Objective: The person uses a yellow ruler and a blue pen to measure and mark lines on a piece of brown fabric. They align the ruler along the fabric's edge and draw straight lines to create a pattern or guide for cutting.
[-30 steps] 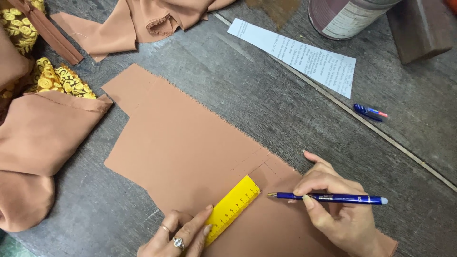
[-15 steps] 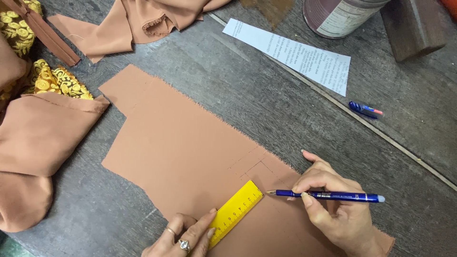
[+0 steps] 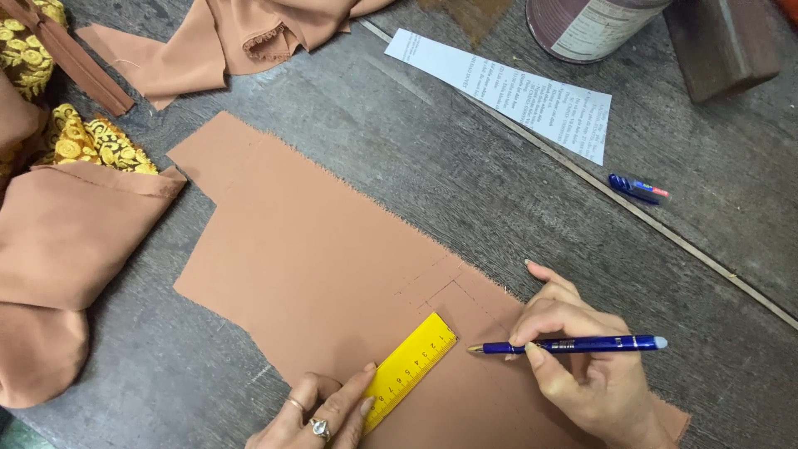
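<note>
A flat cut piece of tan fabric (image 3: 316, 249) lies on the grey wooden table (image 3: 465, 191). Faint dashed lines are marked near its right end. My left hand (image 3: 320, 411), with rings on two fingers, presses a short yellow ruler (image 3: 409, 366) onto the fabric at the bottom edge of view. My right hand (image 3: 582, 366) grips a blue pen (image 3: 565, 344), its tip pointing left just past the ruler's upper end, over the fabric.
More tan cloth (image 3: 66, 249) and yellow patterned fabric (image 3: 91, 141) are heaped at the left; another tan piece (image 3: 249, 33) lies at the top. A printed paper strip (image 3: 507, 91), a tin can (image 3: 590, 25), a wooden block (image 3: 723, 41) and a blue pen cap (image 3: 636, 188) sit at the right.
The ruler and my left hand have shifted slightly right along the fabric. The pen tip stays close to the ruler's upper end.
</note>
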